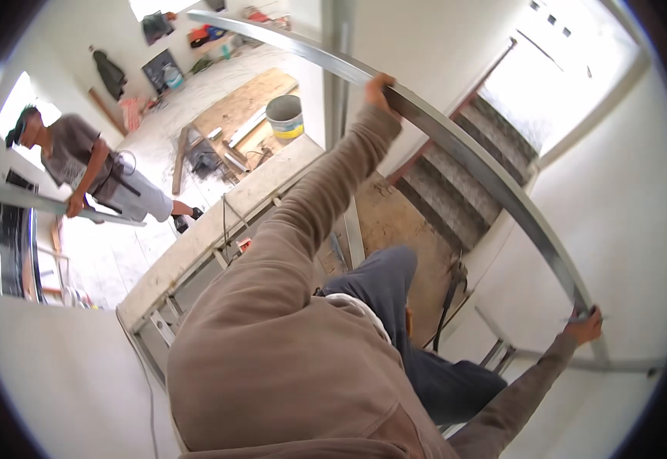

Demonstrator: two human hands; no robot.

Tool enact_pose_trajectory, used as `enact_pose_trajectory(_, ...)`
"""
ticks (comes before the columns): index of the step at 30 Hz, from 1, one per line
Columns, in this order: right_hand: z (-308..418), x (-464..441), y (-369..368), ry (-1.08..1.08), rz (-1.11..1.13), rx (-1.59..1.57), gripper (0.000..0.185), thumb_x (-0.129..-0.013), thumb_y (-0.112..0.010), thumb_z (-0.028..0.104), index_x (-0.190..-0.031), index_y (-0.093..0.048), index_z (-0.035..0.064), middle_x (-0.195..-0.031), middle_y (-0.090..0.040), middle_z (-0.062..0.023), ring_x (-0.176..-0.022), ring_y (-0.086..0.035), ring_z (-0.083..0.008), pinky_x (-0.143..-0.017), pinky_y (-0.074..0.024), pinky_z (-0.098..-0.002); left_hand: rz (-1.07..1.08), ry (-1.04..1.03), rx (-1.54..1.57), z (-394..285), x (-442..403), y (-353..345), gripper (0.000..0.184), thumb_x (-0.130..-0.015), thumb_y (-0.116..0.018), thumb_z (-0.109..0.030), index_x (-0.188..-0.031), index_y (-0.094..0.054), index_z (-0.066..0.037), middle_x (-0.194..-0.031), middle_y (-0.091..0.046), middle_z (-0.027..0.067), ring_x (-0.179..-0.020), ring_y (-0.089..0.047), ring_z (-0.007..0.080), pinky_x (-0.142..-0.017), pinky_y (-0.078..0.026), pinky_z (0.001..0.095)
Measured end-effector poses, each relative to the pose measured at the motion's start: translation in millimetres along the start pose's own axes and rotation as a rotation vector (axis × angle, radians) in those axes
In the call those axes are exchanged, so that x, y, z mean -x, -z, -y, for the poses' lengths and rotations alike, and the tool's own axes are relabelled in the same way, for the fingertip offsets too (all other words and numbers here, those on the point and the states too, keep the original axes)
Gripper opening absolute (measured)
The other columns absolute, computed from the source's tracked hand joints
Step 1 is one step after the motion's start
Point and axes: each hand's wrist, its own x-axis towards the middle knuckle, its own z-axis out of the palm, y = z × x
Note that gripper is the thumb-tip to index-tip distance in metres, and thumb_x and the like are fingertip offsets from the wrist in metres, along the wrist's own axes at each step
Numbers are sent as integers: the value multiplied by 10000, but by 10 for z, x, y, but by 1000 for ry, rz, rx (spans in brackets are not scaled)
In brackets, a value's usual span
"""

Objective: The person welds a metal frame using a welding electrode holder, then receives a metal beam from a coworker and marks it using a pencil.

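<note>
A long, shiny metal channel (pixel 471 157) spans the upper and right part of the view, bowed by the wide lens. My left hand (pixel 379 90) is closed round its edge near the middle, with my arm stretched out. Near the channel's lower end, by the white wall, my right hand (pixel 584 325) is closed on it, the fingers partly hidden. A thin horizontal metal rail (pixel 624 366) runs along the wall just below that hand. Behind my left hand stands an upright metal post (pixel 338 84).
Another person (pixel 92 164) at left holds a second metal channel (pixel 19 197). Concrete stairs (pixel 452 195) rise beyond my channel. A ledge (pixel 195 233) with cables runs below my left arm. A bucket (pixel 284 117) and boards (pixel 230 107) are on the floor beyond it.
</note>
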Motion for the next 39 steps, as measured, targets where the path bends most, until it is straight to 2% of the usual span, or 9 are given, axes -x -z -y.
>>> enact_pose_trajectory(2, 77, 23, 170, -28, 30, -30, 566, -621, -866, 145, -1113, -587, 133, -1043, -658, -99, -985, -596, -335, -887, -419, -487, -82, -28, -31, 122, 146, -264, 254, -722, -657, -200, -875, -532, -39, -738, -563, 109, -688, -577, 288, -752, -522, 413)
enact_pose_trajectory(4, 175, -54, 311, 9, 2, -26, 523, -655, -853, 182, -1104, -586, 147, -1044, -662, -86, -1000, -600, -322, -888, -429, -489, -85, -17, 17, 33, 144, -437, 223, -667, -607, -167, -831, -500, -60, -703, -532, 125, -669, -575, 326, -729, -541, 511)
enact_pose_trajectory(17, 275, -223, 445, 85, 114, 5, 603, -658, -860, 313, -1169, -567, 184, -1087, -646, -58, -1052, -579, -315, -908, -423, -493, -62, 5, 59, 80, -145, -401, 391, -657, -593, -135, -995, -439, -11, -933, -482, 174, -807, -552, 382, -818, -526, 637)
enact_pose_trajectory(28, 273, -81, 382, 89, 81, -94, 560, -718, -821, 276, -1202, -561, 165, -1099, -646, -66, -1049, -572, -313, -952, -399, -480, -89, -28, -26, 216, -272, -393, 466, -685, -590, -129, -1110, -457, 6, -1161, -500, 226, -975, -535, 454, -905, -494, 670)
enact_pose_trajectory(32, 304, -33, 334, 77, 105, -68, 554, -708, -821, 262, -1192, -577, 148, -1075, -656, -64, -1047, -576, -313, -963, -406, -475, -20, -42, -168, 96, -582, 36, 467, -680, -700, -164, -1097, -530, -41, -1178, -550, 155, -1074, -552, 374, -897, -517, 545)
enact_pose_trajectory(34, 258, 73, 343, 149, 129, -92, 558, -685, -832, 244, -1180, -597, 137, -1067, -662, -85, -1037, -589, -323, -954, -420, -474, 440, -711, -1078, 132, -97, 457, 467, -887, -658, -199, -1276, -405, -144, -1071, -590, 93, -986, -618, 253, -869, -545, 362)
enact_pose_trajectory(36, 182, 202, 277, 213, 294, -179, 584, -650, -840, 211, -1177, -611, 110, -1066, -664, -117, -1017, -604, -336, -937, -436, -474, 287, -1245, -1673, -147, -241, 733, 538, -631, -819, -164, -1093, -566, -52, -1127, -607, 135, -1071, -582, 336, -886, -516, 508)
enact_pose_trajectory(38, 269, 417, 118, 355, 277, -357, 620, -604, -811, 119, -1189, -612, 80, -1051, -668, -154, -990, -619, -357, -884, -477, -460, 475, -344, -1002, -232, -416, 1230, 279, -823, -678, -169, -1063, -578, -68, -914, -624, 71, -832, -607, 223, -711, -533, 383)
enact_pose_trajectory(39, 392, 481, 195, 349, 425, -282, 605, -608, -803, 114, -1181, -611, 76, -1037, -661, -159, -979, -617, -363, -885, -471, -463, 341, -26, -702, -255, -493, 1454, 163, -919, -607, -172, -1049, -583, -76, -807, -632, 40, -713, -619, 167, -624, -541, 321)
